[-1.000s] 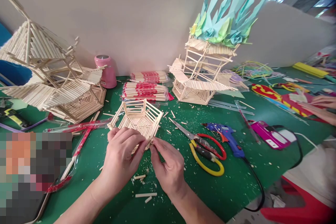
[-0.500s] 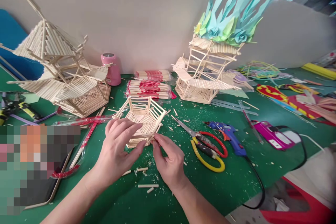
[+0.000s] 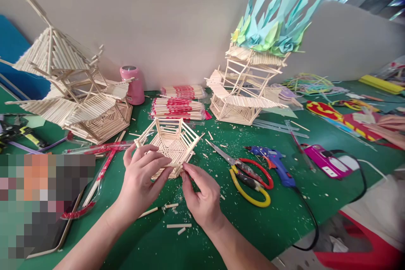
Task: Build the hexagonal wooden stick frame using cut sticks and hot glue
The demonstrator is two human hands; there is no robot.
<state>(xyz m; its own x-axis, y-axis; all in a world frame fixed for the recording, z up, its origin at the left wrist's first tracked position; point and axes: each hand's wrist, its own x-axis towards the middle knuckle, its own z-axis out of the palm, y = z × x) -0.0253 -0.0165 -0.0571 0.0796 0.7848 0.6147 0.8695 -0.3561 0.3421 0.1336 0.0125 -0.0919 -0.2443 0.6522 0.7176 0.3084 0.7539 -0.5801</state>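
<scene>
A small hexagonal frame of pale wooden sticks (image 3: 187, 147) stands on the green table, with a slatted floor and open railed sides. At its near edge my left hand (image 3: 142, 177) is closed, thumb and fingertips pinching a short wooden stick (image 3: 175, 166). My right hand (image 3: 202, 192) pinches the right end of that stick at the frame's near right corner. The fingertips partly hide the stick and the near side of the frame. Loose cut sticks (image 3: 179, 225) lie in front of the hands.
Scissors (image 3: 249, 177) and a blue glue gun (image 3: 275, 162) lie to the right, near a magenta power strip (image 3: 329, 162). Two stick-built towers (image 3: 76, 93) (image 3: 249, 84) flank bundled sticks (image 3: 179, 108) and a pink bottle (image 3: 134, 86). Another person's hand (image 3: 390, 128) shows far right.
My left thumb and fingers have drawn closer together on the stick at the near edge. My right hand has shifted slightly left. The view has tilted a little.
</scene>
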